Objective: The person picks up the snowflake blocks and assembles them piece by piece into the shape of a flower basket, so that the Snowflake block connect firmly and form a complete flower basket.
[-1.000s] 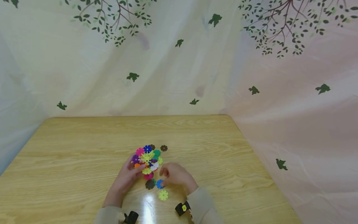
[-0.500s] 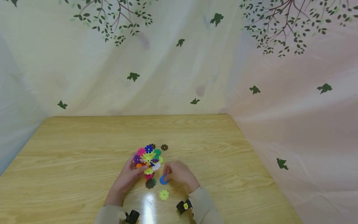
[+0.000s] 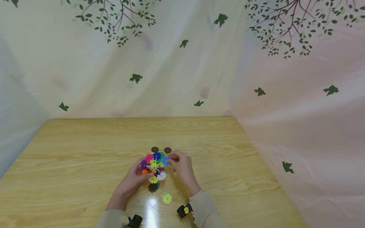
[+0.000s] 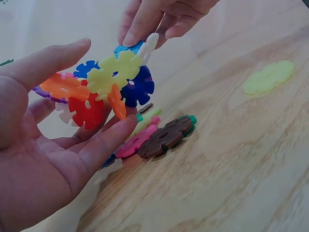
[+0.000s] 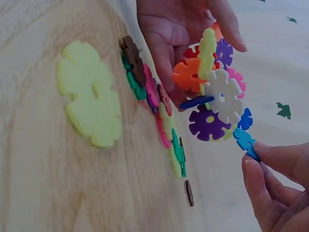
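Note:
My left hand (image 3: pixel 129 182) holds a ball-like cluster of interlocking notched plastic discs (image 3: pixel 154 165) above the table. Its yellow, orange, red, purple, white and dark blue pieces slot together at many angles; in the left wrist view the thumb (image 4: pixel 60 58) lies along one side and the fingers support it from below. Between thumb and fingertips, my right hand (image 3: pixel 182 167) pinches a light blue notched disc (image 5: pixel 245 141). That disc is right at the cluster's outer edge, beside the white disc (image 5: pixel 224 96) and a dark blue one (image 5: pixel 245 119).
Below the cluster several loose discs lie overlapping on the wooden table (image 3: pixel 85 164), a dark brown one (image 4: pixel 166 137) among them. A yellow disc (image 3: pixel 167 198) lies apart, nearer the body. Two brown discs lie farther back, one being the right-hand brown disc (image 3: pixel 167 150).
My right hand has picked the light blue disc up from the table and carried it up and away from the body to the cluster. The left hand has turned the cluster slightly and shifted right.

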The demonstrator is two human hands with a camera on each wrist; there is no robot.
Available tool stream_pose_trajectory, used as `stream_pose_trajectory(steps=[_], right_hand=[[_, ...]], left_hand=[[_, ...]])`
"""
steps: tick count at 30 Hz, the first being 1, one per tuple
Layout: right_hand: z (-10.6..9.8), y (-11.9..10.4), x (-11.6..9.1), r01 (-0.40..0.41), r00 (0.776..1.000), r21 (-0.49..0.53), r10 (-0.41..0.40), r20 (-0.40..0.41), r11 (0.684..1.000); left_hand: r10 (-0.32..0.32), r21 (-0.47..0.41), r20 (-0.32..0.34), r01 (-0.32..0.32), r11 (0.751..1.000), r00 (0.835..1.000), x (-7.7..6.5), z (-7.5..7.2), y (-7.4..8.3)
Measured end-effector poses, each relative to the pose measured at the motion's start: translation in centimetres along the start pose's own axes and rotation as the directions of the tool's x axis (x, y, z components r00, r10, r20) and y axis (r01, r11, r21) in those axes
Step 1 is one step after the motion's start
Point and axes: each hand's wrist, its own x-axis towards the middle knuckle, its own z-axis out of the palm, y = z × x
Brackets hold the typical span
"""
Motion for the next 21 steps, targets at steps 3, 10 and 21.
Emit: stream_pose_trajectory(steps=[3,10,21], right_hand=[[0.02,0.02,-0.04,0.014,1.0,-0.018,-0.014,-0.005,1.0],[0.04,0.1,-0.1,0.025,1.0,-0.036,-0.025,0.004,0.999],[0.22,0.98,-0.05,-0.054,0.998,0.071,0.05,0.048,0.996]], left_hand=[[0.012,0.012,0.023,-0.013,1.0,1.0,0.02,0.0,-0.05],[-0.041,0.064,-0.022,0.043,0.997,0.999,-0.06,0.41,0.02],[-0.016,0.15,-0.091,0.03,0.988,0.996,0.17,0.86,0.18]])
